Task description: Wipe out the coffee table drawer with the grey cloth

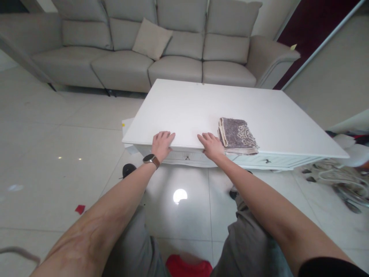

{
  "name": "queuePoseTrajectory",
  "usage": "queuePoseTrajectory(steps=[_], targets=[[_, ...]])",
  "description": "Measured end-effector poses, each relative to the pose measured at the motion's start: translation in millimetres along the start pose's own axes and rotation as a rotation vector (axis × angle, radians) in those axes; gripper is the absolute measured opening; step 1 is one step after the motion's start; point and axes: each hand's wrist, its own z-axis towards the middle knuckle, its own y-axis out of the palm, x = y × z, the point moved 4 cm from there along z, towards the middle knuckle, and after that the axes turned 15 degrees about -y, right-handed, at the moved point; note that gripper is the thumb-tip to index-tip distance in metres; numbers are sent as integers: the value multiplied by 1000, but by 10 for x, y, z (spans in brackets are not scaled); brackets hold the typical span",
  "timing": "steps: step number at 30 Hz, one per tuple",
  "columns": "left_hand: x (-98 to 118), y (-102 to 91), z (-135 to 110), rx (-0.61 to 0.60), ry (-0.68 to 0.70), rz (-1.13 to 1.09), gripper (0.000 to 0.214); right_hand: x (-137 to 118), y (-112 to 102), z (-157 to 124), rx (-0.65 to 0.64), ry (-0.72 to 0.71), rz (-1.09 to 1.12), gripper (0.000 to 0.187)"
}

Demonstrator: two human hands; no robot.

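Note:
My left hand [162, 145] rests on the front edge of a white coffee table [184, 111], its fingers laid flat on the top and nothing in it. A watch [151, 160] with a brown strap is on that wrist. Farther right along the same edge lies my right hand [211, 145], also open, with fingers stretched over the tabletop. Just beside it sits a folded, patterned grey-brown cloth [238, 134] with a fringed edge; whether the hand touches it I cannot tell. Below the edge are drawer fronts with small knobs [187, 157].
Behind the table stands a long grey sofa [175, 69] with a beige cushion [152, 38]. Coiled hoses or cables [343, 181] lie on the right floor. A red scrap [80, 209] lies on the left tiles. Something red [188, 266] shows between my legs.

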Motion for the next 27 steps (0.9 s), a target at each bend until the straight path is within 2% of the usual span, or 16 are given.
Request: queuePoseTrajectory(steps=[4,8,13,17,21,27], targets=[[41,-4,-12,7,-18,26,65,-11,82,16,28,4,-20,75],[98,-39,-41,-29,-38,36,66,-33,117,4,43,34,5,82],[93,-123,-21,-75,-51,-13,66,-97,-69,-4,49,-3,24,70],[-88,-136,43,-91,-61,-44,86,-106,-182,36,33,-38,23,74],[-286,-95,84,-46,-126,-18,101,-45,-97,85,16,-47,31,78],[-280,-10,54,-54,-41,28,94,-28,83,88,33,-129,50,81]])
